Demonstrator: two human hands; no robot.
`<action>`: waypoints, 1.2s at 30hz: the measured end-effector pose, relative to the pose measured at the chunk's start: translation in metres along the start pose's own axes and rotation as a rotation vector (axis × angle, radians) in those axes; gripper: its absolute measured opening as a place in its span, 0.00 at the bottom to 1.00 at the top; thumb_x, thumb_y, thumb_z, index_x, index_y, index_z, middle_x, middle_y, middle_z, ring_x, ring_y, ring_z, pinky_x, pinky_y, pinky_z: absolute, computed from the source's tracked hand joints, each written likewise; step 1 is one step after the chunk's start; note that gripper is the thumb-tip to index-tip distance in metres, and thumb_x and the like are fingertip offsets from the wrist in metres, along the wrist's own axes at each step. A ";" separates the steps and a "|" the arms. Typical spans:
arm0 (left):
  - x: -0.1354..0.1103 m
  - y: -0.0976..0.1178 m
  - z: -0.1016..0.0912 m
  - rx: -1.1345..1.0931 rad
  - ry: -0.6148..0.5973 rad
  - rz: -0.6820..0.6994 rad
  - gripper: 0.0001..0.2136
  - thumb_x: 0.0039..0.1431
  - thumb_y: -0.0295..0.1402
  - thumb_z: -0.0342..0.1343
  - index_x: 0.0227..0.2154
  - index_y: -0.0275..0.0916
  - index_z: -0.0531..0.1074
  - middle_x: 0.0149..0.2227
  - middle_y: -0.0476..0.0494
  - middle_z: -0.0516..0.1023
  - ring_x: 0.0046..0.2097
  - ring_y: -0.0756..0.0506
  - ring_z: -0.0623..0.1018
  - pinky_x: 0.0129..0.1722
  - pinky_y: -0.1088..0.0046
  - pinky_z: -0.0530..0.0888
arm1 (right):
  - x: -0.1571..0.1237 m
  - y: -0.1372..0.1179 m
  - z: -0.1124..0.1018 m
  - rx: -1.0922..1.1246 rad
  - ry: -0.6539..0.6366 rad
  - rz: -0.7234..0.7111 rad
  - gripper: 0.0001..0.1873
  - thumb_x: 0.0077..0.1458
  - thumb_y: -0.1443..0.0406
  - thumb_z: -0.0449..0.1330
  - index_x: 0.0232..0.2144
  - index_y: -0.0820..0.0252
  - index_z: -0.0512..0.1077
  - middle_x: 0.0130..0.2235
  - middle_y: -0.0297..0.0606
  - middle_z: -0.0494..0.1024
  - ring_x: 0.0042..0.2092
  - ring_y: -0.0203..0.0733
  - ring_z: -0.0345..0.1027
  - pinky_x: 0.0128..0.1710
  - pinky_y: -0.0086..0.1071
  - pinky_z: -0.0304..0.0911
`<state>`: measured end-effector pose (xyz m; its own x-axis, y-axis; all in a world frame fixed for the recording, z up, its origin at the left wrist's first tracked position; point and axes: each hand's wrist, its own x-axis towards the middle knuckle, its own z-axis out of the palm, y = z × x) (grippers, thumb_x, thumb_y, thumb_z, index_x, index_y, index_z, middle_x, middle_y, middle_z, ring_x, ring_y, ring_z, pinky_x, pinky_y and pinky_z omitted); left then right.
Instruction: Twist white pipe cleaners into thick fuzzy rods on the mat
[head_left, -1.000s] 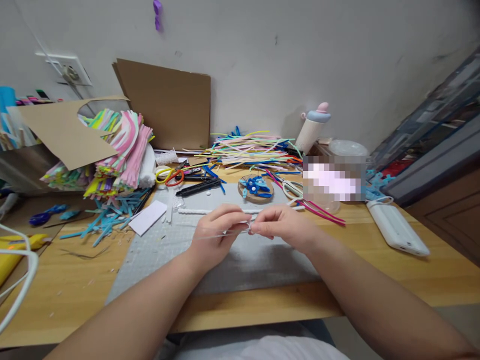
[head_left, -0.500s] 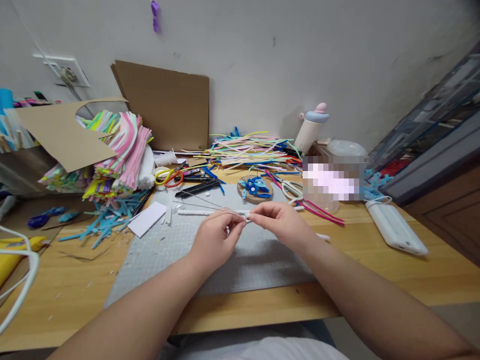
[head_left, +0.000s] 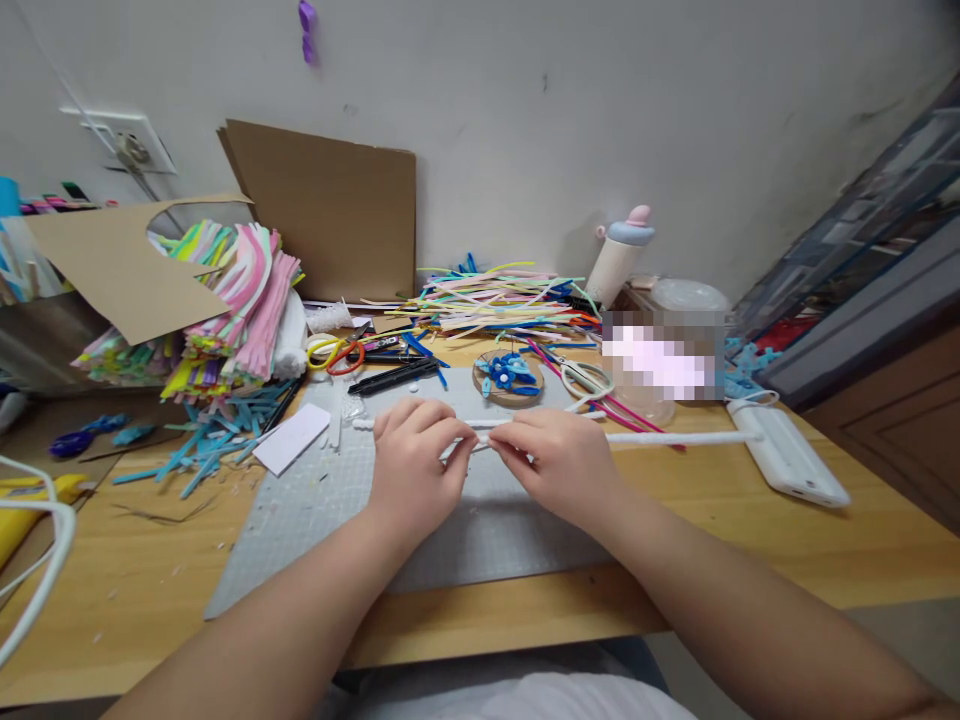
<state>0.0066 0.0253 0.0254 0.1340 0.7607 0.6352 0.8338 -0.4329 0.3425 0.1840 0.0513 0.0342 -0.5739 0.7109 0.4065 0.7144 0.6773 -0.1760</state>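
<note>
Above the grey cutting mat (head_left: 315, 550), my two hands meet almost fingertip to fingertip. My left hand (head_left: 416, 460) pinches one end of a white pipe cleaner between thumb and forefinger. Beside it, my right hand (head_left: 562, 458) is also closed on the white pipe cleaner (head_left: 682, 438), whose long straight part sticks out to the right towards the power bank. The exact join between the fingertips is too small to make out. Just behind the hands lies another white twisted strip (head_left: 364, 425), partly hidden by them. A round piece with blue pipe-cleaner flowers (head_left: 511, 375) sits beyond.
At the back lie piled coloured pipe cleaners (head_left: 495, 305), with yellow-and-red-handled scissors (head_left: 335, 354) and white-handled scissors (head_left: 587, 378) nearer. A white card (head_left: 292, 440) and blue scraps (head_left: 196, 445) are left. A white power bank (head_left: 791, 455) is right; a bottle (head_left: 622, 255) stands behind.
The white pipe cleaner now extends far right from my right hand. The thin wires that pointed left from my left hand no longer show. Both hands have turned, knuckles more upward.
</note>
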 end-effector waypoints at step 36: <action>-0.001 -0.016 0.007 0.081 -0.101 0.099 0.06 0.58 0.34 0.53 0.32 0.42 0.75 0.30 0.50 0.80 0.33 0.48 0.76 0.36 0.69 0.64 | 0.006 0.015 0.004 0.210 -0.095 0.098 0.09 0.58 0.62 0.52 0.33 0.55 0.72 0.33 0.33 0.77 0.34 0.37 0.67 0.32 0.28 0.54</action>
<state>-0.0032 0.0354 0.0144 0.2680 0.7628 0.5885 0.8537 -0.4711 0.2218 0.1901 0.0666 0.0308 -0.5481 0.7831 0.2938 0.6751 0.6216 -0.3973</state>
